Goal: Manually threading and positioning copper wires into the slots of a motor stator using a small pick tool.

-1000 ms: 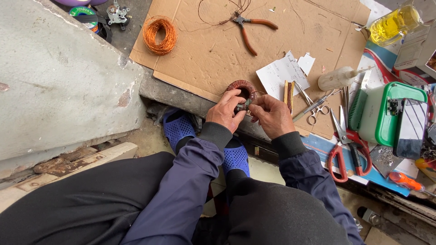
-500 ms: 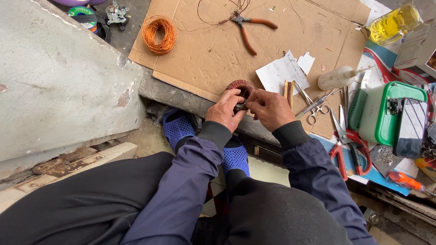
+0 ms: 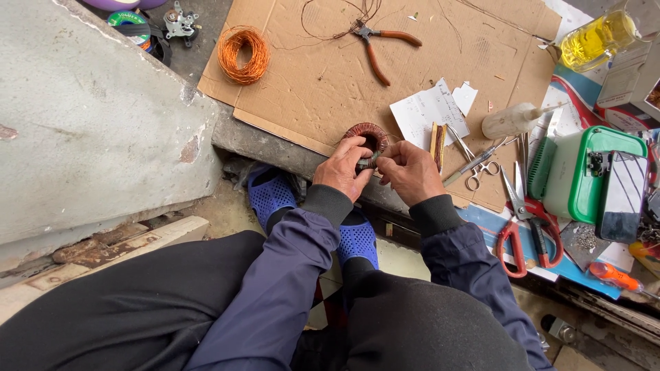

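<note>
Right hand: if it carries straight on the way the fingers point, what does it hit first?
The right hand points left toward the left hand; it would probably meet the copper-wound ring coil pinched between them first, then the left fingers.

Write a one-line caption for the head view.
Both hands, left and right, grip a copper-wound ring coil at the cardboard sheet edge.

A sheet of cardboard (image 3: 330,82) was spread as the work surface. On it were laid orange-handled pliers (image 3: 377,42) and white paper slips (image 3: 430,110); a copper wire coil (image 3: 243,53) was placed at its left edge. Red-handled scissors (image 3: 526,227) and a green box (image 3: 584,172) were set right of it.
</note>
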